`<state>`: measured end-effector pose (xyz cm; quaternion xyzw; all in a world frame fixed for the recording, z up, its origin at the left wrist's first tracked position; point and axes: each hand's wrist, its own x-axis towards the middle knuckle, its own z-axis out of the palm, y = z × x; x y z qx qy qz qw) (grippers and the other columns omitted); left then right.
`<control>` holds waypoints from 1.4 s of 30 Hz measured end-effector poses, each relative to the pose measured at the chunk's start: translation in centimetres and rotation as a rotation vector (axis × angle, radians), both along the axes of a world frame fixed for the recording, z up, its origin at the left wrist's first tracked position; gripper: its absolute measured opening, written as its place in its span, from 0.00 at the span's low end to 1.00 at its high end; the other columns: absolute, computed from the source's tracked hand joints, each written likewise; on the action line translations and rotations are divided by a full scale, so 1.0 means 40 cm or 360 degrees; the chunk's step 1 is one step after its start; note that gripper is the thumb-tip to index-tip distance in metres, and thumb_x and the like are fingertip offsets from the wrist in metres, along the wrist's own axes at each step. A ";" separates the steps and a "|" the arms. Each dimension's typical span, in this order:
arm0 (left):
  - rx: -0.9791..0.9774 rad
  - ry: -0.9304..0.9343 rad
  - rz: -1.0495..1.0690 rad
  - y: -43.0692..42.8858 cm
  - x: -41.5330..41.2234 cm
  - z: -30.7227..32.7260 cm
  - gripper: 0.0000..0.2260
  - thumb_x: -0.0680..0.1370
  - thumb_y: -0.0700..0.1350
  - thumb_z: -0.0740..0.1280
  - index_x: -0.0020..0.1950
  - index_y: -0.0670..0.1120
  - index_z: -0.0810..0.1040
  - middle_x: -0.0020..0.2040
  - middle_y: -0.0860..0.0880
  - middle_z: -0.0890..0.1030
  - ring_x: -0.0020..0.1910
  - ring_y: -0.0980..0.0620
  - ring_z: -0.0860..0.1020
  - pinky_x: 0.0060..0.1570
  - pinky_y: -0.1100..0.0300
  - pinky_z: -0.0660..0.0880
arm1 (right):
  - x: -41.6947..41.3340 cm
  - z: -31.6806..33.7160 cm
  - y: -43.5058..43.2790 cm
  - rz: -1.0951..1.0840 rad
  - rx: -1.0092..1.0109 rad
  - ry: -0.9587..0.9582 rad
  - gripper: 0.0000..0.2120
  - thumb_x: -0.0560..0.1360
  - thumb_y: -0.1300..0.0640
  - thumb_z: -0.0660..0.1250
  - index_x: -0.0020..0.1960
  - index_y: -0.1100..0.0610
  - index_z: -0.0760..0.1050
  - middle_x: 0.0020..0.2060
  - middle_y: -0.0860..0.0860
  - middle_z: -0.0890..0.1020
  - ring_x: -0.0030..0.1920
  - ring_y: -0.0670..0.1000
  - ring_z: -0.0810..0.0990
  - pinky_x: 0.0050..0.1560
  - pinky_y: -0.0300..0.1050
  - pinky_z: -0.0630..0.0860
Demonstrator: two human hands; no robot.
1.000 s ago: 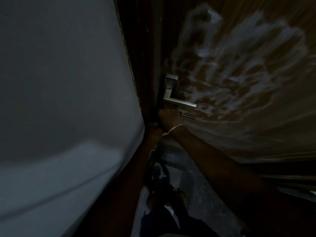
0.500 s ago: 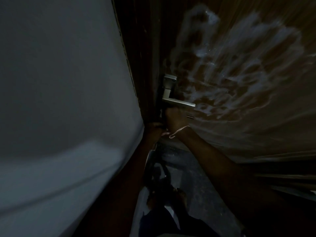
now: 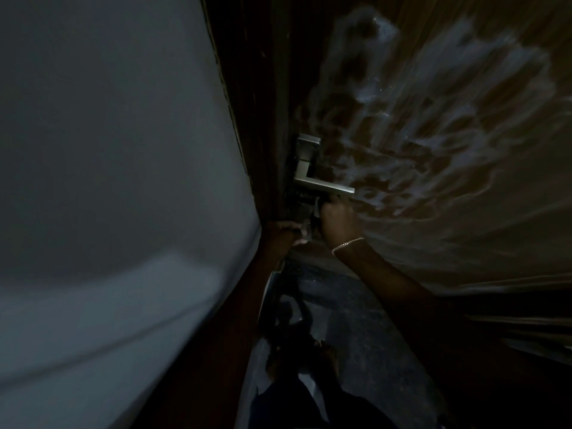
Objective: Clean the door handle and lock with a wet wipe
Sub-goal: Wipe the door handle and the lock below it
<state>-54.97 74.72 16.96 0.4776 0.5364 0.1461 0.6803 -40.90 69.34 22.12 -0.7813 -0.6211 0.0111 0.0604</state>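
A silver lever door handle point(image 3: 323, 186) sticks out from its plate point(image 3: 307, 147) on the brown door point(image 3: 448, 150). The lock area point(image 3: 302, 202) just under the lever is dark. My right hand point(image 3: 339, 222), with a thin bracelet on the wrist, is closed right below the lever's free end and pressed to the door. A small pale scrap that looks like the wet wipe point(image 3: 317, 208) shows at its fingers. Lower left, my left hand point(image 3: 283, 229) curls around the door's edge.
A pale wall point(image 3: 123, 181) fills the left side, close to the door's edge. Streaky pale smears cover the door face point(image 3: 433, 97) above and right of the handle. Dark floor point(image 3: 356, 320) and my legs lie below. The light is very dim.
My right hand has slid to the right under the lever, covering the small metal piece seen below the handle earlier. My left hand has stayed on the door's edge.
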 end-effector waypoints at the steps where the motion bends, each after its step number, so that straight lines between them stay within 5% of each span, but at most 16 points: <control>1: -0.0013 0.0007 -0.0003 0.002 0.000 -0.001 0.07 0.73 0.33 0.73 0.44 0.45 0.83 0.51 0.44 0.84 0.49 0.48 0.83 0.46 0.62 0.81 | 0.000 -0.003 0.005 -0.0061 0.0007 0.0050 0.07 0.63 0.68 0.77 0.41 0.65 0.83 0.43 0.63 0.83 0.44 0.64 0.83 0.41 0.50 0.81; 4: -0.0094 -0.0028 0.0021 0.002 0.002 -0.005 0.06 0.74 0.34 0.73 0.47 0.43 0.83 0.46 0.47 0.84 0.43 0.53 0.83 0.37 0.66 0.80 | -0.032 -0.020 0.003 0.0001 0.0007 0.0073 0.09 0.64 0.67 0.76 0.44 0.65 0.82 0.47 0.63 0.82 0.47 0.63 0.82 0.43 0.51 0.81; 9: -0.0131 -0.0050 0.0043 0.003 0.002 0.001 0.06 0.74 0.33 0.73 0.50 0.40 0.82 0.43 0.47 0.83 0.41 0.51 0.82 0.42 0.62 0.82 | -0.016 -0.040 -0.047 -0.0049 -0.0056 0.0188 0.05 0.66 0.70 0.74 0.42 0.66 0.82 0.59 0.66 0.80 0.50 0.66 0.83 0.43 0.53 0.82; 13: -0.0136 -0.0048 0.0094 0.002 0.007 0.003 0.08 0.75 0.32 0.71 0.54 0.36 0.81 0.44 0.44 0.83 0.40 0.50 0.82 0.38 0.64 0.82 | -0.026 -0.034 -0.031 -0.0079 -0.0088 0.0348 0.11 0.73 0.67 0.69 0.55 0.65 0.81 0.61 0.64 0.79 0.52 0.66 0.82 0.50 0.54 0.80; 17: -0.0088 -0.0110 -0.0083 0.000 0.010 0.012 0.06 0.80 0.31 0.64 0.51 0.36 0.81 0.47 0.40 0.82 0.44 0.44 0.80 0.48 0.53 0.79 | -0.011 -0.026 -0.074 -0.0001 -0.0124 0.0489 0.08 0.73 0.66 0.69 0.52 0.63 0.82 0.49 0.64 0.83 0.47 0.65 0.84 0.47 0.53 0.80; 21: -0.0050 -0.0018 0.0081 -0.002 0.006 0.006 0.13 0.78 0.32 0.68 0.62 0.31 0.78 0.61 0.32 0.80 0.58 0.34 0.81 0.59 0.47 0.80 | 0.020 -0.027 -0.053 -0.0175 -0.0118 0.0535 0.08 0.77 0.63 0.67 0.53 0.62 0.82 0.51 0.61 0.84 0.50 0.62 0.84 0.52 0.52 0.80; 24: -0.0035 -0.0043 0.0107 0.006 0.001 0.001 0.13 0.77 0.30 0.68 0.62 0.29 0.77 0.63 0.30 0.78 0.53 0.36 0.81 0.55 0.48 0.81 | -0.003 -0.034 -0.072 -0.0136 -0.0059 0.0554 0.07 0.77 0.61 0.68 0.53 0.60 0.82 0.50 0.60 0.84 0.47 0.61 0.84 0.48 0.49 0.80; 27: -0.0070 -0.0059 0.0127 0.005 0.000 0.011 0.14 0.77 0.30 0.68 0.62 0.29 0.77 0.64 0.30 0.77 0.58 0.36 0.79 0.63 0.40 0.77 | -0.006 -0.039 -0.073 -0.0095 0.0119 0.0612 0.09 0.76 0.62 0.68 0.56 0.60 0.81 0.54 0.59 0.82 0.47 0.60 0.83 0.48 0.49 0.80; 30: -0.0045 -0.0036 0.0127 -0.003 0.003 0.021 0.12 0.78 0.31 0.68 0.61 0.31 0.79 0.63 0.32 0.79 0.55 0.38 0.81 0.51 0.53 0.84 | -0.011 -0.038 -0.033 -0.0077 0.0093 0.0593 0.12 0.76 0.63 0.67 0.59 0.62 0.80 0.61 0.61 0.78 0.55 0.61 0.81 0.56 0.53 0.80; 33: -0.0003 -0.0041 0.0122 -0.003 -0.001 0.026 0.11 0.78 0.31 0.67 0.61 0.30 0.79 0.61 0.32 0.79 0.44 0.46 0.82 0.36 0.66 0.82 | -0.039 -0.050 -0.048 0.0108 0.0004 0.0545 0.13 0.73 0.63 0.71 0.57 0.62 0.80 0.61 0.65 0.78 0.50 0.65 0.83 0.49 0.54 0.82; 35: 0.0038 0.0057 0.0071 -0.005 -0.003 0.031 0.11 0.79 0.33 0.67 0.61 0.32 0.80 0.60 0.33 0.81 0.47 0.43 0.83 0.42 0.62 0.83 | -0.040 -0.063 -0.081 0.0253 -0.0058 0.0502 0.13 0.72 0.60 0.73 0.57 0.61 0.80 0.55 0.63 0.81 0.49 0.64 0.83 0.48 0.53 0.81; 38: -0.0081 0.0064 0.0106 -0.006 0.010 0.048 0.12 0.77 0.31 0.68 0.60 0.32 0.80 0.61 0.33 0.81 0.58 0.35 0.81 0.56 0.49 0.81 | -0.019 -0.060 -0.069 0.0034 0.0049 0.0578 0.09 0.76 0.59 0.71 0.54 0.62 0.82 0.53 0.62 0.82 0.48 0.63 0.84 0.47 0.50 0.81; 42: -0.0073 0.0059 0.0004 -0.003 -0.012 0.047 0.10 0.79 0.31 0.65 0.59 0.31 0.80 0.61 0.31 0.80 0.50 0.40 0.82 0.49 0.54 0.82 | -0.055 -0.048 -0.028 0.0040 0.0170 0.0636 0.09 0.75 0.63 0.70 0.55 0.64 0.82 0.52 0.64 0.83 0.46 0.63 0.84 0.46 0.51 0.81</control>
